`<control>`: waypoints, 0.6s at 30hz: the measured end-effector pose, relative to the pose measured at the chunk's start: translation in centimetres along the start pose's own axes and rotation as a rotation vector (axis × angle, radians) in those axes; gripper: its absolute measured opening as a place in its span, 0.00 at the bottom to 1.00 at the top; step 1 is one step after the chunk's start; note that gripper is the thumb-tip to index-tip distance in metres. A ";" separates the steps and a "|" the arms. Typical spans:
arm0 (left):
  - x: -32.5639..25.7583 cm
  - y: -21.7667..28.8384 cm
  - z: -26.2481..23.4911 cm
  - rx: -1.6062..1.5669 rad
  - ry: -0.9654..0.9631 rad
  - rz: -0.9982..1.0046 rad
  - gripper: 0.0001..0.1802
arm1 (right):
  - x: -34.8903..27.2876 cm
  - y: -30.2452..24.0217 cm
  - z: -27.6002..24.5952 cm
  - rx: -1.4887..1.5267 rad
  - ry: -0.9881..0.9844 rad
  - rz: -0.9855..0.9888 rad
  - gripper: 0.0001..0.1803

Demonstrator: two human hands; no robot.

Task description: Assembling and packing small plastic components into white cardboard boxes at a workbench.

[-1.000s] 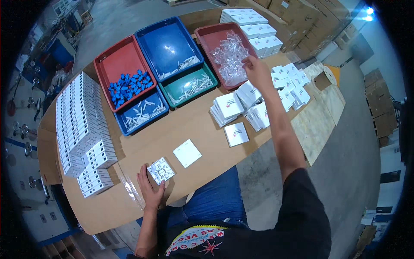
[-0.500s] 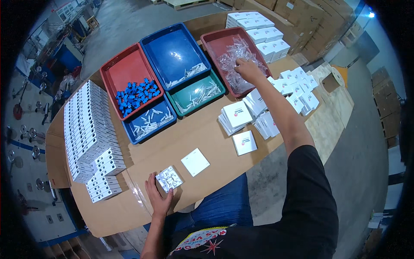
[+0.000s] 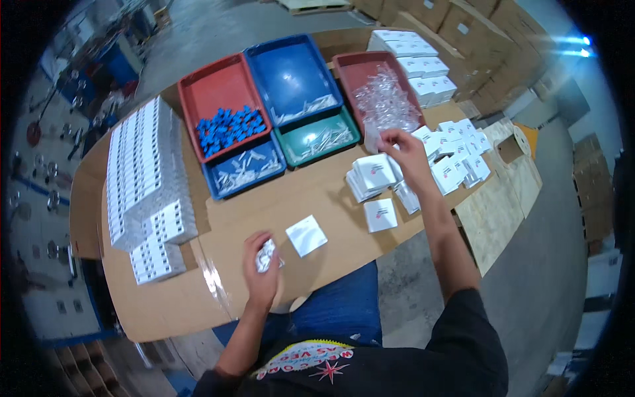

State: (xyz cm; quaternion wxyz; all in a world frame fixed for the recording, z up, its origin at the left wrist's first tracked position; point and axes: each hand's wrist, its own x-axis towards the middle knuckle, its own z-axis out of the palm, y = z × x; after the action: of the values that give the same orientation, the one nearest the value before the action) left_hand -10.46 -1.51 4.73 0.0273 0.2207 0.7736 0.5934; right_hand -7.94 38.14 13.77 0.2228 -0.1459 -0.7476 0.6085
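My left hand (image 3: 260,266) is wrapped round a small open white box (image 3: 266,256) with small white parts inside, at the table's near side; the fingers cover part of it. Just right of it lies a flat white square piece (image 3: 306,236). My right hand (image 3: 405,157) pinches a clear plastic piece (image 3: 372,137), perhaps a small bag, in front of the right red tray (image 3: 344,65). In that tray lies a heap of similar clear pieces (image 3: 390,99). White square boxes (image 3: 374,173) with a small printed mark stand in stacks below my right hand.
Left of centre are a red tray with blue parts (image 3: 228,129), a large blue tray (image 3: 291,73), and small blue (image 3: 245,171) and green (image 3: 317,137) trays of white parts. Tall stacks of white boxes stand at left (image 3: 142,172) and back right (image 3: 430,69).
My right hand has drawn back from the clear heap toward me, bringing a clear piece. My left hand has closed further round the open box. The view has shifted slightly.
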 end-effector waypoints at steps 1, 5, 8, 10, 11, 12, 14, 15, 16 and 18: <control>1.0 1.8 1.0 -0.011 -0.069 0.048 0.23 | -2.5 -0.5 1.7 0.160 -0.057 0.033 0.07; 2.8 7.7 3.8 -0.726 -0.215 -0.288 0.24 | -11.7 -1.1 7.6 0.433 -0.165 0.162 0.07; 2.2 7.6 3.7 -0.797 -0.263 -0.353 0.23 | -15.3 -0.6 10.9 0.532 -0.159 0.268 0.08; 0.8 6.6 3.1 -0.784 -0.193 -0.356 0.19 | -16.8 -0.1 12.5 0.583 -0.152 0.351 0.09; 0.3 6.0 2.6 -0.716 -0.145 -0.333 0.16 | -17.4 0.0 13.1 0.549 -0.161 0.328 0.10; -0.2 5.6 2.0 -0.648 -0.099 -0.309 0.13 | -17.7 -0.1 13.3 0.550 -0.172 0.335 0.10; -1.0 5.4 0.8 -0.618 -0.039 -0.278 0.08 | -17.7 -0.6 13.2 0.616 -0.295 0.375 0.14; -1.3 5.4 -0.1 -0.455 -0.057 -0.200 0.08 | -17.8 -1.0 13.5 0.616 -0.304 0.379 0.14; -1.6 5.4 -0.8 -0.292 -0.075 -0.122 0.07 | -17.7 -1.3 13.7 0.535 -0.347 0.392 0.15; -2.3 5.6 -1.7 -0.207 -0.078 -0.052 0.07 | -18.1 -1.2 14.1 0.448 -0.385 0.406 0.16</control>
State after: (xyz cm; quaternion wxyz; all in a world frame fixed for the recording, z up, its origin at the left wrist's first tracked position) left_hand -7.19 -2.77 9.95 0.0952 0.2192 0.7120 0.6603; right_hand 0.47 17.08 9.81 -0.0213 -0.1216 -0.5797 0.8054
